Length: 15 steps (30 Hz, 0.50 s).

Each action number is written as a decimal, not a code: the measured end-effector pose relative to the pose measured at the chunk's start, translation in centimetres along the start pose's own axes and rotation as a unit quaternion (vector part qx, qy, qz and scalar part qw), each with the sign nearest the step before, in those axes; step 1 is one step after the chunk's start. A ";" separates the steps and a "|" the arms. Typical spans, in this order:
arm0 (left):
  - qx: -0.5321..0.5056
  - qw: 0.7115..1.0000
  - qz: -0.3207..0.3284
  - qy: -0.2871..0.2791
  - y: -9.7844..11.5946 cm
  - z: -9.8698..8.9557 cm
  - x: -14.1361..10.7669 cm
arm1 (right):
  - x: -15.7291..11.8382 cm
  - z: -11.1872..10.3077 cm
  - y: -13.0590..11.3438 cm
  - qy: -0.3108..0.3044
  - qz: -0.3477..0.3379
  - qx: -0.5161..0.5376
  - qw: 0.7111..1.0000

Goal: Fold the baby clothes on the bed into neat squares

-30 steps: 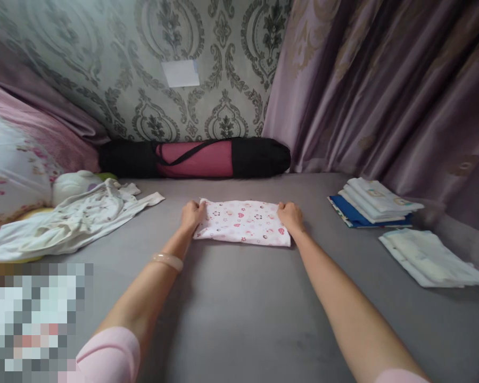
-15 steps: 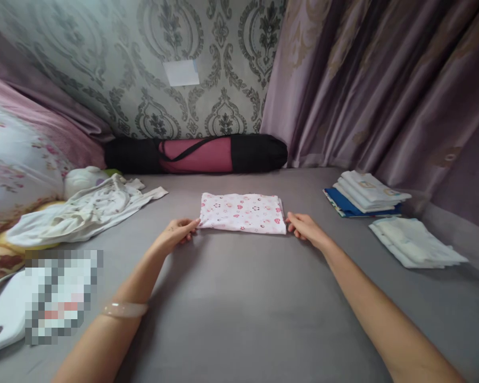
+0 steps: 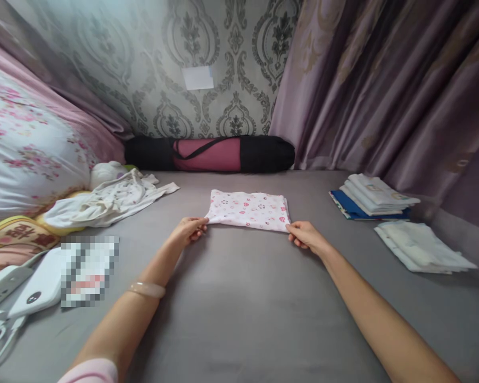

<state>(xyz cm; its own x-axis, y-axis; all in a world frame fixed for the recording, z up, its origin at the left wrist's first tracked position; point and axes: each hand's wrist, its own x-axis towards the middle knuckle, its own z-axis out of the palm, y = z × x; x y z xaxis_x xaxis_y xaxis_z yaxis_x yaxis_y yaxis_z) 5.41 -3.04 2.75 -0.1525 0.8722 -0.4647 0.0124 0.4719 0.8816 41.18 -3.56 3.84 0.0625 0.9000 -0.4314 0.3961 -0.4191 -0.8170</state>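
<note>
A white cloth with pink hearts and small prints [image 3: 249, 209] lies folded into a flat rectangle on the grey sheet [image 3: 239, 298]. At its near left corner, my left hand [image 3: 191, 230] pinches the edge between thumb and fingers. My right hand [image 3: 303, 235] is closed on the near right corner in the same way. The near edge runs straight between the two hands.
Folded white cloths lie on a blue one [image 3: 375, 194] at the right, with another folded stack [image 3: 421, 247] nearer. A black and maroon bag [image 3: 209, 154] lies along the wall. At left are a crumpled white garment [image 3: 115, 199], a white power bank [image 3: 43, 282] and a power strip [image 3: 8, 284].
My right hand has closed on the near right corner, where it was just beside it before. The view has turned a little to the left, bringing the power strip into sight.
</note>
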 end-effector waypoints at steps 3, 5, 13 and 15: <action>0.048 0.999 -0.005 0.012 0.1 -0.2 0.1 | -0.1 0.0 -0.1 0.012 0.009 -0.005 1.000; 0.095 0.995 0.009 0.015 0.1 -0.2 0.2 | -0.2 0.2 -0.1 0.016 0.018 -0.013 1.000; 0.275 0.953 0.110 0.059 0.1 -1.0 0.3 | 0.6 -0.8 -0.3 0.029 0.008 -0.129 0.991; 0.341 0.915 0.177 0.120 0.8 -0.5 0.7 | 1.2 -0.7 -1.3 0.111 -0.058 -0.225 0.966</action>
<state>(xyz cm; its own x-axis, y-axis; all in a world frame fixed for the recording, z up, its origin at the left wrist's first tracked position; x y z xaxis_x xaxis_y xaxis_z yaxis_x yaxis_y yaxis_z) 4.79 -2.11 3.17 -0.2316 0.9712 -0.0560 0.7054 0.2073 0.6779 41.33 -1.83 4.65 0.1701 0.9620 -0.2134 0.7675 -0.2652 -0.5837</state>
